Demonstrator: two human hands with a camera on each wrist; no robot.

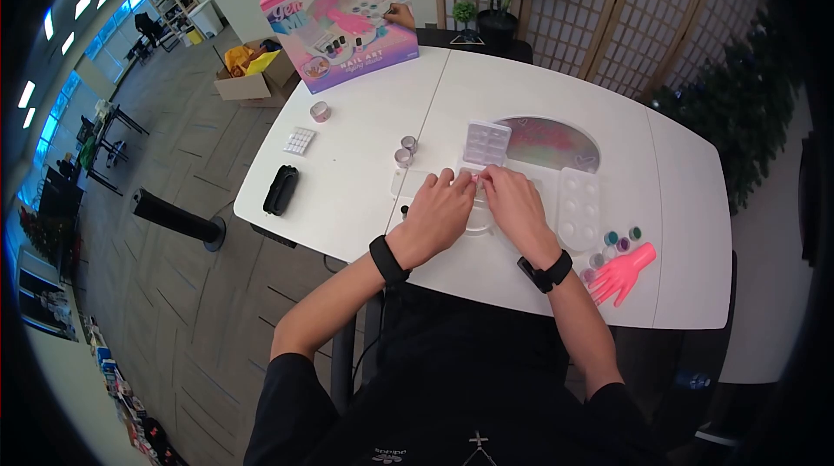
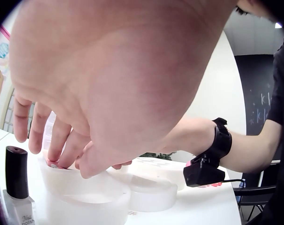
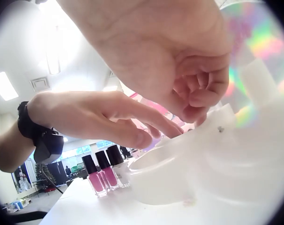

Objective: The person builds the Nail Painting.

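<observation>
Both hands meet over a white plastic nail station [image 1: 540, 178] with a rainbow-sheen oval panel [image 1: 556, 143] behind. My left hand [image 1: 441, 212] has its fingers stretched down, tips touching a small pink piece [image 2: 52, 162] at the rim of a round white well [image 2: 90, 206]. Curled fingers of my right hand [image 1: 514, 205] bring thumb and index tip together at the same pink piece; its shape is mostly covered by the fingers. A clear compartment box [image 1: 486, 143] stands just past the fingertips. Black-capped nail polish bottles [image 3: 104, 171] stand beside the well.
A white tray with round hollows [image 1: 579, 208] lies at the right, near small glitter pots [image 1: 623, 244] and a pink model hand [image 1: 624, 273]. Leftward are two small jars [image 1: 404, 156], a black case [image 1: 281, 190], a white gridded pack [image 1: 300, 141] and the nail art box [image 1: 343, 19].
</observation>
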